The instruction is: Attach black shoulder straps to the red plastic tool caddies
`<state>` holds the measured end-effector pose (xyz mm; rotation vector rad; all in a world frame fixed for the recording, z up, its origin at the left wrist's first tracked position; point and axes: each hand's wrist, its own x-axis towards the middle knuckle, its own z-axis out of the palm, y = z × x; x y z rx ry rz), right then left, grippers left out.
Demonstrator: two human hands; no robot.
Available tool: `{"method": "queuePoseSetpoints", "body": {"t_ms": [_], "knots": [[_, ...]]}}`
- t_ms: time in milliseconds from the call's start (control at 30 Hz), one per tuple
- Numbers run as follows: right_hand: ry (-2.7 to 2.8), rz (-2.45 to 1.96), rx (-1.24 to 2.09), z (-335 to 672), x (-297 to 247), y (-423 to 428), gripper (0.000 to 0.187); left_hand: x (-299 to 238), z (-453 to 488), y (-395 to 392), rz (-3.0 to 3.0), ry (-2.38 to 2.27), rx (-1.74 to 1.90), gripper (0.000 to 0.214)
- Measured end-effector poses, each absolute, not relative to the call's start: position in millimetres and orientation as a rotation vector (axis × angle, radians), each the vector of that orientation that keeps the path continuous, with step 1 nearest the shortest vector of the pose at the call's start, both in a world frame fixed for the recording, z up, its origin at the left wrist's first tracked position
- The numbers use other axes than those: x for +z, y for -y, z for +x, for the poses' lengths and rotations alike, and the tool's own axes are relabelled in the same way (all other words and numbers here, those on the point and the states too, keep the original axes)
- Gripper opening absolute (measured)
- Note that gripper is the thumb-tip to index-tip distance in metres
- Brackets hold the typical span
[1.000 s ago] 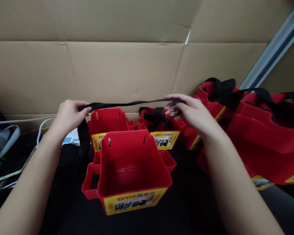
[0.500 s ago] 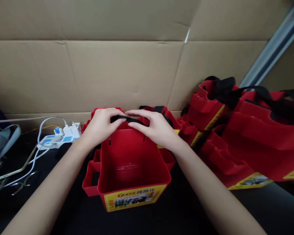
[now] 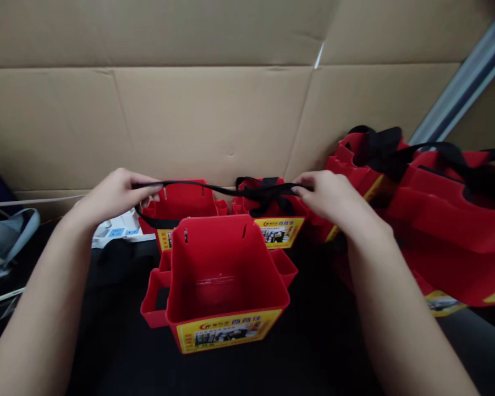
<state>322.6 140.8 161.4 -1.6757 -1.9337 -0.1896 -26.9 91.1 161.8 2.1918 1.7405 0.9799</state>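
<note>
A black strap (image 3: 214, 188) stretches taut between my two hands, above and just behind an open red plastic bin (image 3: 225, 275) with a yellow label on its front. My left hand (image 3: 115, 192) pinches the strap's left end, and a loop of strap hangs below it. My right hand (image 3: 330, 195) pinches the right end. The bin has two slots in its back wall and a side pocket on each flank. It stands on a dark table between my forearms.
Two more red bins (image 3: 181, 203) (image 3: 272, 212) stand behind the near one, the right one with a black strap. A heap of red bins with straps (image 3: 429, 203) fills the right. Cardboard wall (image 3: 210, 110) behind. A white power strip (image 3: 119, 231) and cables lie at the left.
Half a second ago my hands were together over the bin's back wall with the strap bunched between them. They have since moved apart, pulling the strap out straight.
</note>
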Motion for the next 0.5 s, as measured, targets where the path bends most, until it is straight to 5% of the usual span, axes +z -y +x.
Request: {"method": "queuePoseSetpoints", "body": {"t_ms": [267, 500], "knots": [[2.215, -0.78, 0.421, 236, 128, -116, 0.044, 144, 39, -95, 2.428, -1.422, 1.143, 0.025], [2.119, -0.773, 0.559, 237, 130, -122, 0.024, 141, 42, -99, 2.461, -1.513, 1.077, 0.042]]}}
